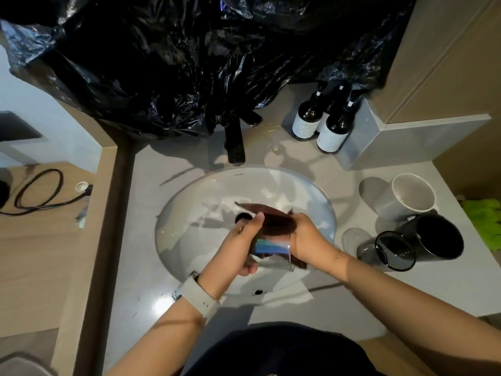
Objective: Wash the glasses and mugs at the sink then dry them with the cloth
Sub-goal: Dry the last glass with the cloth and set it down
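Over the white sink basin (189,202) my left hand (238,245) grips a clear glass (273,253) lying on its side. My right hand (309,240) holds a dark brown cloth (271,218) pushed into and around the glass. On the counter to the right stand a grey mug (406,196), a black mug (436,237) and a dark-rimmed glass (393,251). Another clear glass (352,237) stands just left of them.
A black tap (234,142) stands behind the basin, with no water visible. Three dark bottles (325,123) stand at the back right. A black plastic bag (189,63) covers the wall above. A green cloth (485,218) lies at the far right edge.
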### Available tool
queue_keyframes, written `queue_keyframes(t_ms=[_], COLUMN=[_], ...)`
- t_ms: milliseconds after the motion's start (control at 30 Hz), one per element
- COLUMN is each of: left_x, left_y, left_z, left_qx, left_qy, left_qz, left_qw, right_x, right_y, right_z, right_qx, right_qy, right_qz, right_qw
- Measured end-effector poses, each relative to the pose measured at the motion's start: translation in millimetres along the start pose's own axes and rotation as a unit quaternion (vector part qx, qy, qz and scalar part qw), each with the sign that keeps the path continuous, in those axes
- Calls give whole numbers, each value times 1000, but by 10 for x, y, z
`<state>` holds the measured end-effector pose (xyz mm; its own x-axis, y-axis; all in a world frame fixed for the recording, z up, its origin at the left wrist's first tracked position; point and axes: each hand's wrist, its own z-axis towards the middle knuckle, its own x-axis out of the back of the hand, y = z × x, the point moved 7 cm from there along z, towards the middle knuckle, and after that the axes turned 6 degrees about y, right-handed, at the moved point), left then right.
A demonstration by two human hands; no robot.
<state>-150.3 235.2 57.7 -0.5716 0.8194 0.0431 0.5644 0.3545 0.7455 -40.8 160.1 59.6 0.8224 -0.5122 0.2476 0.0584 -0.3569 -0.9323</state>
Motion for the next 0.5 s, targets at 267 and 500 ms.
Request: queue_keyframes(t_ms=[267,500], left_x=[103,-26], left_y=[110,-133], left_z=[28,17], left_qx=[-59,96], left_qy=[43,-152], left_qz=[-69,64], left_qw=[995,982], right_x=[-131,-52], right_y=[-86,-394], right_z=[22,14], right_qx=[-99,321], right_qy=[0,5], right_qz=[115,-321], right_qw=[988,891])
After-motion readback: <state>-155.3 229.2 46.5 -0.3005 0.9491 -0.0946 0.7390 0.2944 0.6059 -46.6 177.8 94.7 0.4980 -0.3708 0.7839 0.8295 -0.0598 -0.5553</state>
